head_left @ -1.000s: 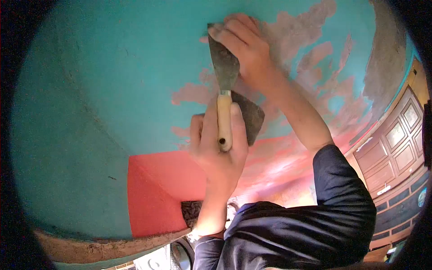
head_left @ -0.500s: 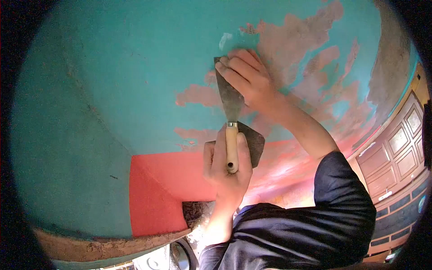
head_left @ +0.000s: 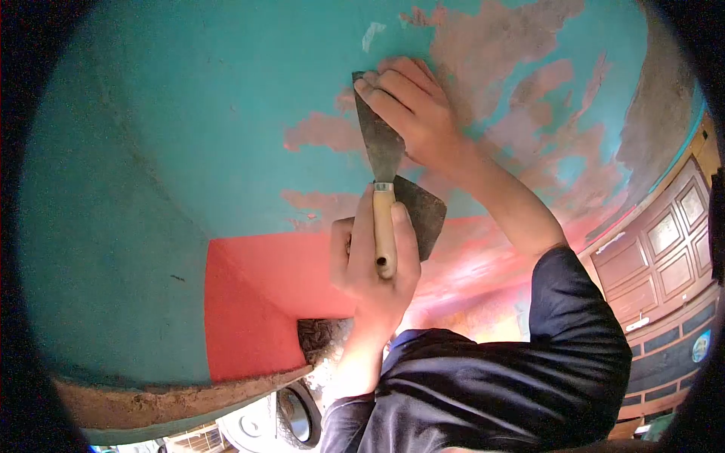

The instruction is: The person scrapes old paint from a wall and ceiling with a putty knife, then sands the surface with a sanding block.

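A wooden-handled scraper stands nearly upright in the view, its handle (head_left: 384, 226) gripped by my left hand (head_left: 375, 264). Its grey blade (head_left: 383, 140) widens upward in front of a teal wall (head_left: 226, 128). At the blade's far end, the bent fingers of my right hand (head_left: 415, 102) press on its edge. Behind my left hand juts a second dark flat blade (head_left: 424, 215); whatever it is fixed to is hidden.
Brownish bare patches (head_left: 491, 60) mark the teal wall. Below is a red painted band (head_left: 249, 302) beside a dark opening (head_left: 321, 340). A panelled door (head_left: 657, 241) stands at the right. A round white-and-black object (head_left: 294, 415) lies at the bottom.
The view has shifted, so the wall, both hands and the scraper appear slightly higher and more to the left. Both hands keep their hold on the scraper.
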Action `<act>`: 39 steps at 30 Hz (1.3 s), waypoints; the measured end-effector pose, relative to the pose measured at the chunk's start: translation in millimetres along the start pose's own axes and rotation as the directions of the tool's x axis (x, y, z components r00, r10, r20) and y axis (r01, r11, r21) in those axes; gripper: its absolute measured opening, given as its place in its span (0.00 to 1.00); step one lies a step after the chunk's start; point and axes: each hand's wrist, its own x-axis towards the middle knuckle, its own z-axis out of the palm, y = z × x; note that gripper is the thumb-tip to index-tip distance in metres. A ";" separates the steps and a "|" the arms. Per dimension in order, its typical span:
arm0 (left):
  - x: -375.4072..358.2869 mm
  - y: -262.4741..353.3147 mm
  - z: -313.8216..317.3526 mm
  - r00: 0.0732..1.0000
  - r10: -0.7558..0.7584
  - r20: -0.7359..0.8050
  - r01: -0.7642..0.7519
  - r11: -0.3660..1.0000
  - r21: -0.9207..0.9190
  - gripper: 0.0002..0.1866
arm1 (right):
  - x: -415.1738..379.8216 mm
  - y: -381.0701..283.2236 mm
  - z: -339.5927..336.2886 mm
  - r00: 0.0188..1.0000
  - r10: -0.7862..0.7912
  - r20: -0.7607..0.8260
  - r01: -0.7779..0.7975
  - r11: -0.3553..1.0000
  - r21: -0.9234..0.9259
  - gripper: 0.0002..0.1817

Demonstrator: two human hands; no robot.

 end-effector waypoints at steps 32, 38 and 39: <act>5.2 -10.6 5.9 0.993 0.111 -0.046 -0.112 0.994 -0.016 0.17 | -3.7 9.8 -3.5 0.998 -0.008 0.059 0.010 0.999 -0.046 0.19; -4.0 -5.7 2.6 0.999 -0.030 0.038 0.032 0.997 -0.065 0.15 | -20.3 5.2 -3.0 0.999 -0.001 0.050 0.005 0.997 -0.076 0.19; -0.6 -7.5 4.6 1.000 0.017 0.017 -0.016 0.998 -0.063 0.15 | -23.0 8.4 -0.6 0.998 -0.035 0.055 0.039 0.997 -0.069 0.19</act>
